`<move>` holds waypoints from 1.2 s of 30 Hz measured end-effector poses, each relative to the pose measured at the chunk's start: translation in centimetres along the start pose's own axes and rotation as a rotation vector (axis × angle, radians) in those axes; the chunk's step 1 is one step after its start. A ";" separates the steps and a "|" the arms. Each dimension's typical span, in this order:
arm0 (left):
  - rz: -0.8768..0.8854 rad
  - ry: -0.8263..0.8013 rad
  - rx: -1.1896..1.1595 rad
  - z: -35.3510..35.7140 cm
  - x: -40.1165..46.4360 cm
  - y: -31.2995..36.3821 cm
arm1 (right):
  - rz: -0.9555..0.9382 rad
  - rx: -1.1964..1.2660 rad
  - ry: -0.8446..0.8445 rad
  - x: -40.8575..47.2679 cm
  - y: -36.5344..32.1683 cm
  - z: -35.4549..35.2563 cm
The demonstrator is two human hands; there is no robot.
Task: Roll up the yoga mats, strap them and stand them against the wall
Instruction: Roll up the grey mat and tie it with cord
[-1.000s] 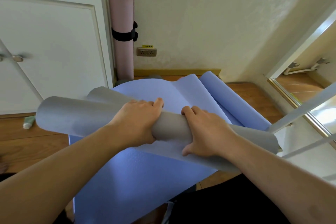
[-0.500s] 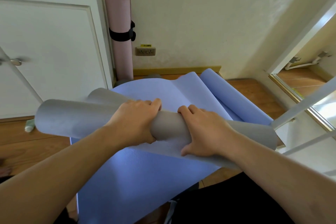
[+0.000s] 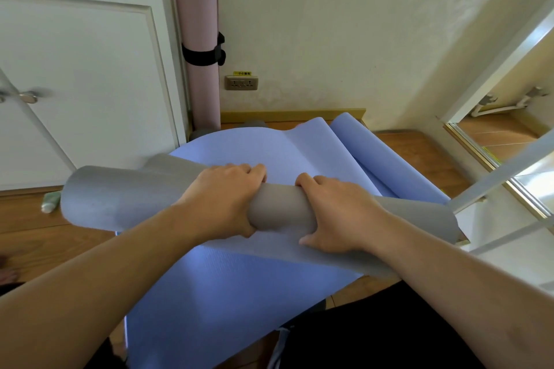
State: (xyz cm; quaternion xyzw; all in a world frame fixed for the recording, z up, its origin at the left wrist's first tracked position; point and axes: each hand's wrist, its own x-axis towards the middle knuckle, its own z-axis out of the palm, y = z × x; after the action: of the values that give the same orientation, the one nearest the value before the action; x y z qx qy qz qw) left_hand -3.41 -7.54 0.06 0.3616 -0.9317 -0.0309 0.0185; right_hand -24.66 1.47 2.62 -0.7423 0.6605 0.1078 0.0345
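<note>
A grey yoga mat (image 3: pixel 120 201), rolled into a thick tube, lies crosswise over an unrolled blue mat (image 3: pixel 239 284). Its ends flare wider than its squeezed middle. My left hand (image 3: pixel 221 198) grips the roll's middle from above, fingers curled over the far side. Just to the right, my right hand (image 3: pixel 332 213) grips it the same way, thumb at the near side. The blue mat's far end (image 3: pixel 374 153) lies curled and folded near the wall. A pink rolled mat (image 3: pixel 202 39) with a black strap (image 3: pixel 204 54) stands upright against the wall.
A white cabinet (image 3: pixel 84 84) stands at the left beside the pink mat. A small green tube (image 3: pixel 49 202) lies on the wooden floor (image 3: pixel 30 228) by the cabinet. A wall socket (image 3: pixel 242 82) is low on the wall. White metal bars (image 3: pixel 494 180) and a doorway threshold are at the right.
Both hands keep their grip on the grey roll, which has turned slightly and shifted a little away from me. The view has edged closer.
</note>
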 end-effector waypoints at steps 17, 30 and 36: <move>0.003 -0.008 -0.001 -0.1 -0.2 -0.3 | 0.022 0.040 -0.036 -0.2 0.3 0.1; 0.051 0.014 0.093 0.6 -0.6 0.2 | 0.042 0.061 -0.052 -0.1 0.8 -0.7; -0.059 -0.047 -0.101 -1.0 -0.8 -0.9 | -0.047 -0.085 0.063 -0.4 0.5 -0.2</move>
State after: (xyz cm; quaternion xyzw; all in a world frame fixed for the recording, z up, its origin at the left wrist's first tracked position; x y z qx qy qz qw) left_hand -2.19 -7.70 0.94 0.3866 -0.9180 -0.0869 0.0140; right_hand -25.16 1.73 2.97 -0.7614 0.6384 0.1116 -0.0154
